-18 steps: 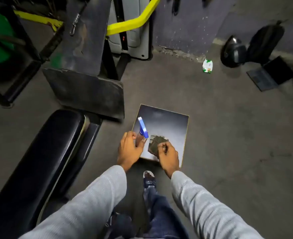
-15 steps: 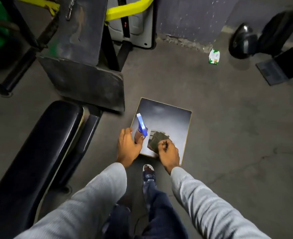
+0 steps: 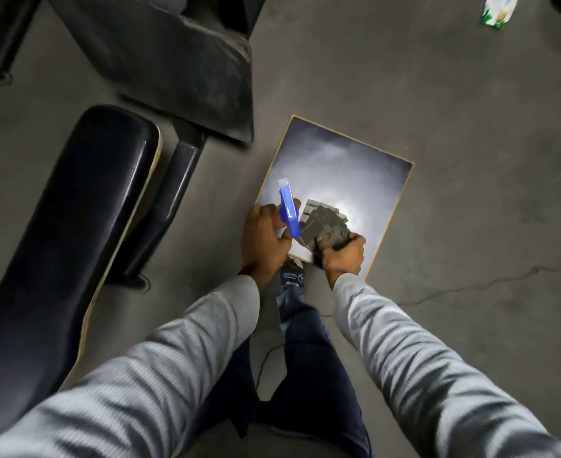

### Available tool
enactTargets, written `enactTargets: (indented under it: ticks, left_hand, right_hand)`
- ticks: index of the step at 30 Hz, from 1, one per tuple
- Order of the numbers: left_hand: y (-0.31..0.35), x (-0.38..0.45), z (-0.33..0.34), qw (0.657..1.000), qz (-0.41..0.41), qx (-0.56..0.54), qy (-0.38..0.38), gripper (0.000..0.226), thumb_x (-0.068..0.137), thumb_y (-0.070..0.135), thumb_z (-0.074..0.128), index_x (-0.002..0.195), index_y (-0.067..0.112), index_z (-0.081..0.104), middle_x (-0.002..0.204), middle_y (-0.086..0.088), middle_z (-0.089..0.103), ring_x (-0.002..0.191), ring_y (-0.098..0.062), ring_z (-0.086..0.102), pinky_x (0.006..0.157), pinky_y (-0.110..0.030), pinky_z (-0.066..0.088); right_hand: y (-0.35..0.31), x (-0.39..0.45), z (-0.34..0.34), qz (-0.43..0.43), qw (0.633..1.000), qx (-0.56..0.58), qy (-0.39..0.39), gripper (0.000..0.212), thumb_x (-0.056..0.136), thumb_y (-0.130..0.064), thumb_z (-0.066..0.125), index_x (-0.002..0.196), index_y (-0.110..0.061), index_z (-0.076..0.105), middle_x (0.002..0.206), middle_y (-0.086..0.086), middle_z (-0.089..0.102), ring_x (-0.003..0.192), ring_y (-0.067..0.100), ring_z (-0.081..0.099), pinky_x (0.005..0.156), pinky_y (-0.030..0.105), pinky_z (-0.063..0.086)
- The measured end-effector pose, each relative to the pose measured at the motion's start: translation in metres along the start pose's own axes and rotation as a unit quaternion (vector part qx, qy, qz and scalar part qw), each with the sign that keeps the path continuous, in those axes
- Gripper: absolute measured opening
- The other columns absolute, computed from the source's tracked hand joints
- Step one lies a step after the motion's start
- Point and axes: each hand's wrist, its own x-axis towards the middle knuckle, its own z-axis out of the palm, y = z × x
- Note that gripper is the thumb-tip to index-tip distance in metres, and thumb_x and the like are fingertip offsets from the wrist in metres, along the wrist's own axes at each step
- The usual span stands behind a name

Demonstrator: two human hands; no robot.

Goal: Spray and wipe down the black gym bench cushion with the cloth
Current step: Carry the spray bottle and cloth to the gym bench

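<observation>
Left hand [image 3: 263, 239] grip curled round the spray bottle [image 3: 288, 209] — blue trigger head up, over the near edge of a shiny dark board [image 3: 355, 166] lying on the floor [image 3: 470, 127]. Right hand [image 3: 342, 256] grip bunched on the grey cloth [image 3: 323, 224], just beside the bottle, also over the board. Black bench cushion [image 3: 74, 233] sits to the left, well apart from both hands — neither touches it. Small green-white carton [image 3: 497, 11] far off by the top edge.

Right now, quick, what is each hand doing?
Left hand: closed around the spray bottle.
Right hand: closed on the cloth.
</observation>
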Motion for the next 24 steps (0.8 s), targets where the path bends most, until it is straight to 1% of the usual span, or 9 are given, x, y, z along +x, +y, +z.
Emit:
enactTargets:
  ticks: [1, 3, 6, 9, 12, 16, 19, 22, 24]
  left_hand:
    - [-0.002, 0.002, 0.002, 1.0, 0.003, 0.0, 0.006, 0.019, 0.087, 0.022, 0.078, 0.096, 0.023, 0.061, 0.101, -0.006, 0.066, 0.095, -0.027, 0.066, 0.083, -0.039, 0.058]
    - [-0.004, 0.006, 0.005, 1.0, 0.001, -0.007, 0.021, 0.029, 0.094, 0.03, 0.074, 0.084, 0.03, 0.046, 0.089, -0.009, 0.061, 0.084, -0.031, 0.063, 0.076, -0.044, 0.059]
    - [0.002, 0.004, 0.003, 0.999, 0.018, -0.027, 0.028, 0.037, 0.099, 0.032, 0.07, 0.082, 0.033, 0.037, 0.078, -0.006, 0.05, 0.078, -0.033, 0.061, 0.073, -0.042, 0.058]
    - [0.004, 0.004, -0.001, 0.998, 0.04, -0.037, 0.031, 0.034, 0.101, 0.028, 0.069, 0.083, 0.032, 0.04, 0.077, 0.006, 0.044, 0.076, -0.03, 0.062, 0.075, -0.038, 0.057]
    - [0.003, 0.004, -0.002, 0.999, 0.017, -0.04, 0.024, 0.034, 0.1, 0.028, 0.07, 0.08, 0.034, 0.043, 0.078, 0.003, 0.052, 0.077, -0.028, 0.063, 0.076, -0.045, 0.061]
    - [0.003, 0.001, -0.01, 0.999, -0.007, -0.042, 0.026, 0.038, 0.097, 0.033, 0.073, 0.075, 0.031, 0.042, 0.077, 0.002, 0.052, 0.072, -0.028, 0.06, 0.073, -0.041, 0.059]
    - [-0.004, -0.007, -0.017, 0.998, -0.027, -0.048, 0.018, 0.031, 0.095, 0.031, 0.076, 0.077, 0.026, 0.051, 0.078, -0.001, 0.06, 0.076, -0.03, 0.066, 0.068, -0.039, 0.057]
    - [-0.012, -0.017, -0.028, 0.997, -0.05, -0.044, 0.03, 0.02, 0.094, 0.034, 0.076, 0.084, 0.022, 0.064, 0.086, -0.006, 0.068, 0.077, -0.028, 0.068, 0.069, -0.035, 0.055]
    - [-0.017, -0.027, -0.039, 0.995, -0.066, -0.064, 0.038, 0.021, 0.093, 0.038, 0.078, 0.097, 0.018, 0.073, 0.096, -0.01, 0.07, 0.082, -0.027, 0.068, 0.076, -0.036, 0.057]
  right_hand:
    - [0.0, 0.002, 0.002, 0.012, 1.0, 0.008, 0.003, 0.078, 0.078, -0.041, 0.094, 0.136, -0.014, 0.049, 0.135, 0.015, 0.066, 0.126, 0.038, 0.064, 0.109, 0.047, 0.053]
    - [-0.003, 0.005, 0.005, 0.032, 0.999, 0.014, 0.008, 0.079, 0.076, -0.038, 0.096, 0.135, -0.014, 0.049, 0.133, 0.014, 0.067, 0.124, 0.038, 0.065, 0.108, 0.045, 0.054]
    - [-0.007, 0.008, 0.004, 0.056, 0.998, 0.013, -0.009, 0.062, 0.086, -0.028, 0.088, 0.133, -0.011, 0.053, 0.132, 0.016, 0.068, 0.123, 0.039, 0.066, 0.107, 0.042, 0.052]
    - [-0.011, 0.014, 0.002, 0.051, 0.998, 0.01, -0.025, 0.047, 0.088, -0.024, 0.085, 0.128, -0.008, 0.066, 0.129, 0.016, 0.073, 0.121, 0.039, 0.069, 0.106, 0.039, 0.055]
    - [-0.019, 0.017, 0.0, 0.059, 0.997, 0.026, -0.038, 0.044, 0.085, -0.024, 0.088, 0.123, -0.008, 0.073, 0.122, 0.013, 0.077, 0.118, 0.036, 0.071, 0.101, 0.033, 0.056]
    - [-0.026, 0.014, -0.005, 0.097, 0.992, 0.066, -0.049, 0.037, 0.084, -0.022, 0.088, 0.111, -0.002, 0.073, 0.108, 0.012, 0.075, 0.102, 0.033, 0.069, 0.084, 0.027, 0.05]
    - [-0.029, 0.005, -0.005, 0.093, 0.99, 0.091, -0.051, 0.032, 0.081, -0.025, 0.089, 0.099, -0.012, 0.067, 0.105, 0.009, 0.071, 0.094, 0.028, 0.062, 0.085, 0.032, 0.054]
    - [-0.003, 0.028, 0.012, 0.101, 0.984, 0.13, -0.074, 0.057, 0.055, -0.038, 0.092, 0.101, -0.02, 0.063, 0.113, 0.007, 0.075, 0.098, 0.03, 0.073, 0.093, 0.042, 0.064]
    - [-0.009, 0.015, 0.016, 0.103, 0.973, 0.177, -0.107, 0.045, 0.059, -0.033, 0.09, 0.095, -0.017, 0.067, 0.106, 0.01, 0.079, 0.09, 0.03, 0.077, 0.089, 0.049, 0.066]
